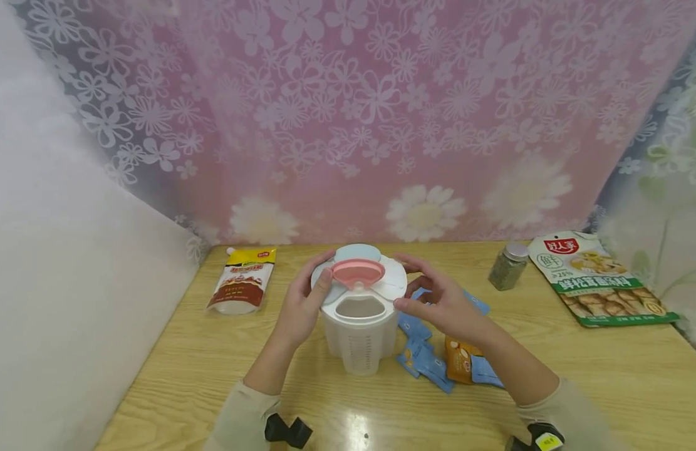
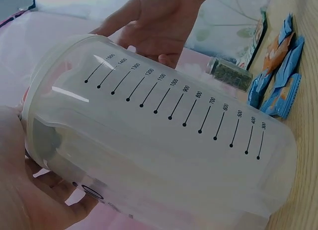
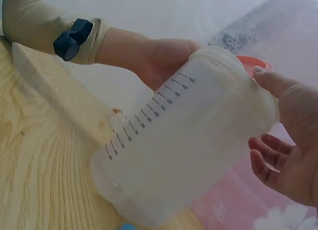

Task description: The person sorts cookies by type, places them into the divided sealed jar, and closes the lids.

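A translucent white measuring container (image 1: 360,338) (image 2: 164,155) (image 3: 184,150) with printed volume marks stands on the wooden table (image 1: 579,382). Its round lid (image 1: 391,283) has flaps, and the pink flap (image 1: 358,272) (image 3: 251,61) is lifted over an opening. My left hand (image 1: 302,304) (image 2: 30,190) (image 3: 154,61) grips the lid's left rim, thumb on top and fingers behind. On the right side my right hand (image 1: 443,300) (image 2: 149,21) (image 3: 293,140) has one fingertip on the lid's edge. Its other fingers hang loosely, apart from the wall.
A brown and yellow sauce pouch (image 1: 242,280) lies at the left. Blue sachets (image 1: 426,360) (image 2: 278,86) and an orange one (image 1: 457,360) lie right of the container. A spice jar (image 1: 508,265) (image 2: 231,74) and a green snack bag (image 1: 598,279) sit far right. A floral curtain hangs behind.
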The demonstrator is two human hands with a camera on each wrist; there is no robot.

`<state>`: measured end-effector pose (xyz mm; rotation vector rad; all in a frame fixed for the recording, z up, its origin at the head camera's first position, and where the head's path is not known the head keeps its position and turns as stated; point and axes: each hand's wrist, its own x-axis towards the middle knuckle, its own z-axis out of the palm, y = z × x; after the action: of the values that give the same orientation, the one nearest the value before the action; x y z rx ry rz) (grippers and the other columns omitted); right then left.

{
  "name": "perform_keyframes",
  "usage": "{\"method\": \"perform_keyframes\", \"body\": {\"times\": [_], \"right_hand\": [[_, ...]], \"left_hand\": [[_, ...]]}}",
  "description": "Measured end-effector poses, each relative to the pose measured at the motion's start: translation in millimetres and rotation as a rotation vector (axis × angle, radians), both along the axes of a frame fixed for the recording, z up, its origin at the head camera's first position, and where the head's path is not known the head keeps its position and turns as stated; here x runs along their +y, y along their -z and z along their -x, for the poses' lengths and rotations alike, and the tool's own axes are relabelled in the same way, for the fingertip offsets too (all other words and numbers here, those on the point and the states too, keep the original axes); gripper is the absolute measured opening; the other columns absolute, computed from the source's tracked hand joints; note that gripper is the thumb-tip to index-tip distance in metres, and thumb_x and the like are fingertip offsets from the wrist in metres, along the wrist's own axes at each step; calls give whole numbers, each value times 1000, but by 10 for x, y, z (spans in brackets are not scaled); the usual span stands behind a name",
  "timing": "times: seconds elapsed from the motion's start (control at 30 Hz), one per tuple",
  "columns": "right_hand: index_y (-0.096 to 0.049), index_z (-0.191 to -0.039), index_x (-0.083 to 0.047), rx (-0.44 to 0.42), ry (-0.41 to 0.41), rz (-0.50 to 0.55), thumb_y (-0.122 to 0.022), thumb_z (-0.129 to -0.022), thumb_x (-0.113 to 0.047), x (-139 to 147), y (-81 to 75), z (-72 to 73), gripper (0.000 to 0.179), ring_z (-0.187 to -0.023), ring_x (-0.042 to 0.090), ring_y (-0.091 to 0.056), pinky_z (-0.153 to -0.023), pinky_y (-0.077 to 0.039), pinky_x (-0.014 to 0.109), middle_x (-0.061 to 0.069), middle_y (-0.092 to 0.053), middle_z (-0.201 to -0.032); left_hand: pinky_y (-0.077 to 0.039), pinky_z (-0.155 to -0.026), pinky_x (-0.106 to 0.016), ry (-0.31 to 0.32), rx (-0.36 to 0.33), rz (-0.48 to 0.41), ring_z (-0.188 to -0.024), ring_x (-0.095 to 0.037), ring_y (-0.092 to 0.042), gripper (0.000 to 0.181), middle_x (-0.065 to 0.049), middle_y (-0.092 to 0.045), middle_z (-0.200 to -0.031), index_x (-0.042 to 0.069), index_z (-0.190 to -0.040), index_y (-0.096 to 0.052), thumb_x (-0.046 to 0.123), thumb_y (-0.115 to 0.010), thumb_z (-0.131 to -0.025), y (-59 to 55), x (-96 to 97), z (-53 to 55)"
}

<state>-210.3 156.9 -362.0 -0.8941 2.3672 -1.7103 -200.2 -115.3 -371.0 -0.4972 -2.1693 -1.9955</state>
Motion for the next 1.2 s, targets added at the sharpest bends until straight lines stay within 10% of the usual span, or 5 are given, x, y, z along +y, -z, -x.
{"method": "perform_keyframes", "body": {"times": [0.6,0.87,1.2], "right_hand": [[-34,-154,-4,29,-268,-2,-64,-90,10,672,298,-29,72,-72,17,-60,-54,-51,30,3,-54,-136],[-32,-153,2,-107,-290,-30,-64,-89,12,904,600,-62,72,-58,22,-50,-47,-46,30,1,-51,-141],[-28,-155,1,-211,-229,-85,-71,-90,-1,1103,1009,-59,77,-60,6,-55,-55,-53,31,37,-42,-140]], "left_hand": [[-37,-115,-49,-3,37,-2,-141,-30,-42,39,-11,-47,-149,10,-143,-49,25,-45,-108,26,14,18],[-37,-115,-49,-12,25,9,-141,-26,-42,39,-10,-47,-150,12,-143,-50,26,-45,-108,38,5,25],[-42,-112,-44,-10,-13,-13,-140,-25,-44,39,-9,-47,-151,12,-143,-50,26,-48,-107,24,11,20]]}}
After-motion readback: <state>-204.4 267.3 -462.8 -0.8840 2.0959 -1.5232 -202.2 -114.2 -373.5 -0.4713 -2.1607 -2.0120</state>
